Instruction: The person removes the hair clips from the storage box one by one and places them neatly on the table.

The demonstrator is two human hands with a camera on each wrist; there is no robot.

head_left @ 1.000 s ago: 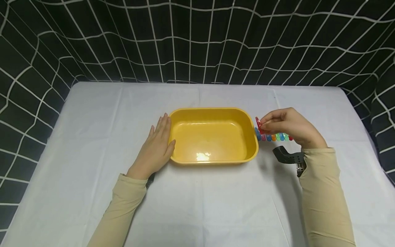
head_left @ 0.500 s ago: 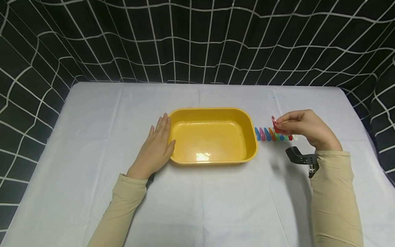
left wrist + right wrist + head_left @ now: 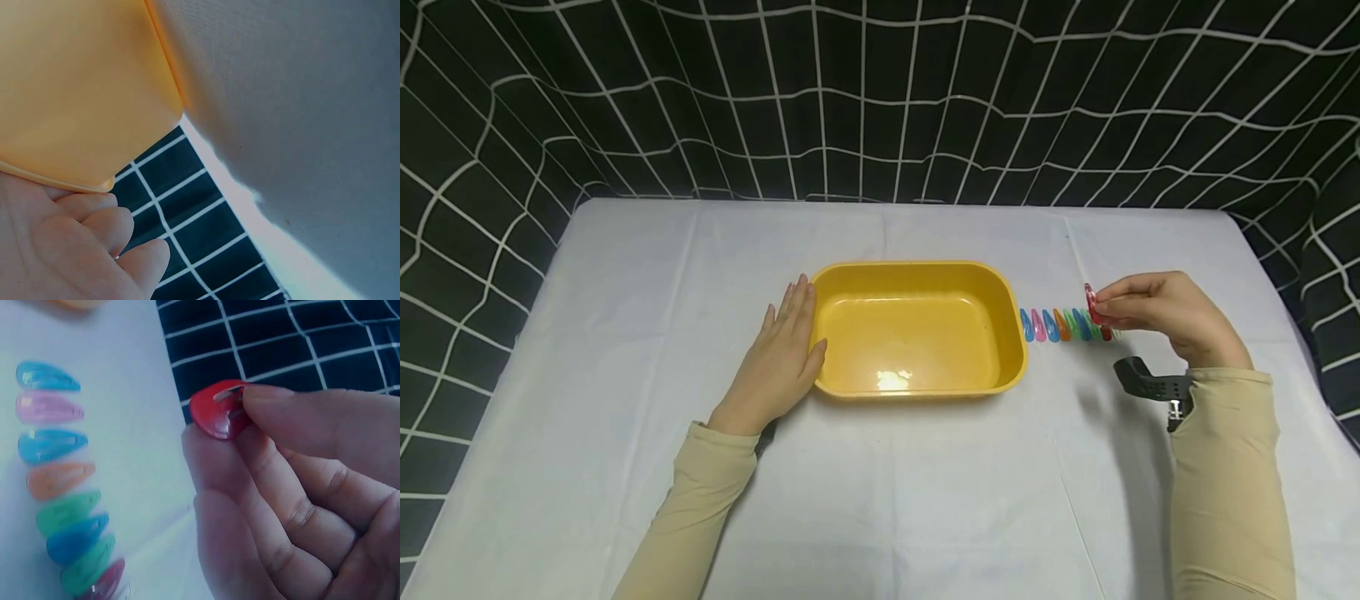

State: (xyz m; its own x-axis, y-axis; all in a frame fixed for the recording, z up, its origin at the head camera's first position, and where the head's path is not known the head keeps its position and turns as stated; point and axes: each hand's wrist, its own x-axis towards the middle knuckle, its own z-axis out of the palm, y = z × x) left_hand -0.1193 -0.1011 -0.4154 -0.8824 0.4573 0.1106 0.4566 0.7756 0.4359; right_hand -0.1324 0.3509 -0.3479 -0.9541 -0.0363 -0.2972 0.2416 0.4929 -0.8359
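A red snap hair clip (image 3: 215,411) is pinched between the thumb and fingers of my right hand (image 3: 1176,315), held above the table. Below and to the left of that hand runs a row of several snap hair clips (image 3: 1050,326) in blue, pink, orange, green and red. In the right wrist view they lie side by side, starting with a blue clip (image 3: 47,376). The yellow plastic basin (image 3: 917,394) stands left of the row. My left hand (image 3: 778,354) rests with straight fingers against the basin's left rim, and the left wrist view shows fingertips under that rim.
A white cloth (image 3: 880,508) covers the table. Black fabric with white netting (image 3: 880,100) rises behind the table and along both sides. A dark wrist strap (image 3: 1153,383) sits at the right sleeve.
My right hand has moved to the right along the row with the red hair clip, away from the basin. More of the row now shows. The left hand and basin have stayed put.
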